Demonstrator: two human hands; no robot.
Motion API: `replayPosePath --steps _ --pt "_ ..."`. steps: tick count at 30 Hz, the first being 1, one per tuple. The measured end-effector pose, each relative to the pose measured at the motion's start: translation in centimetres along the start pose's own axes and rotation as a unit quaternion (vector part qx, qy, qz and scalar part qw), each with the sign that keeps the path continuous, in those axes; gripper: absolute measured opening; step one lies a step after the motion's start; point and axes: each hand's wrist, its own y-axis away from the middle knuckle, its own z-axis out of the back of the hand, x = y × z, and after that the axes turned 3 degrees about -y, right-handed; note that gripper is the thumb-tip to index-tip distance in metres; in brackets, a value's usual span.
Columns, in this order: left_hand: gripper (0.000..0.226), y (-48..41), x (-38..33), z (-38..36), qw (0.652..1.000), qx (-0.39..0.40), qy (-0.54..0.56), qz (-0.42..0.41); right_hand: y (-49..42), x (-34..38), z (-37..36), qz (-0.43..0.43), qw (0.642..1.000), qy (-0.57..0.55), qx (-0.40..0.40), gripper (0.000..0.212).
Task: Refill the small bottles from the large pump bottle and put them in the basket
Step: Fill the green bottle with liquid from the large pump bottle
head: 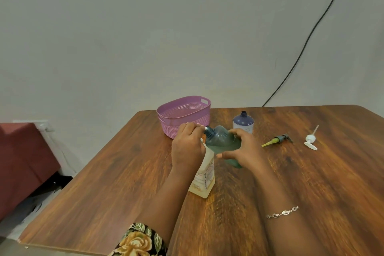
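Teal bottle [223,141] lies tilted in your right hand [243,149], fingers wrapped round its body, neck at the top of the large pump bottle [204,178], which your left hand [187,145] grips from above. Behind that pump bottle stands the pink basket [182,114]; to its right, a purple bottle [243,123], a grey pump head [278,139] and a white pump head [311,139] on the tabletop [124,183].

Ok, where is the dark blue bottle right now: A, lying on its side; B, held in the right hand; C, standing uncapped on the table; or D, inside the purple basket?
C: the dark blue bottle stands upright with its neck open on the table, right of the basket. The right hand holds the green bottle, and the left hand grips the top of the large pump bottle.
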Motion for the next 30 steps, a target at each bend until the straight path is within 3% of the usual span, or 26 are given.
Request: replayPosePath --steps 5,13,17,30 --pt "0.032 1.5 0.6 -0.6 1.000 -0.023 0.018 0.001 0.2 -0.1 -0.5 -0.001 1.000 0.013 0.011 0.063" --pt "0.027 -0.3 -0.2 0.5 0.999 0.016 0.020 0.036 0.3 0.3 0.1 -0.006 1.000 0.002 0.013 0.064" --pt "0.038 -0.1 -0.5 0.4 0.999 -0.001 0.023 0.039 0.0 0.7 0.3 -0.001 1.000 0.007 0.000 0.064" --pt "0.029 -1.3 -0.4 0.4 0.996 0.030 0.045 0.071 0.1 0.2 0.2 0.003 1.000 0.017 0.006 0.065"
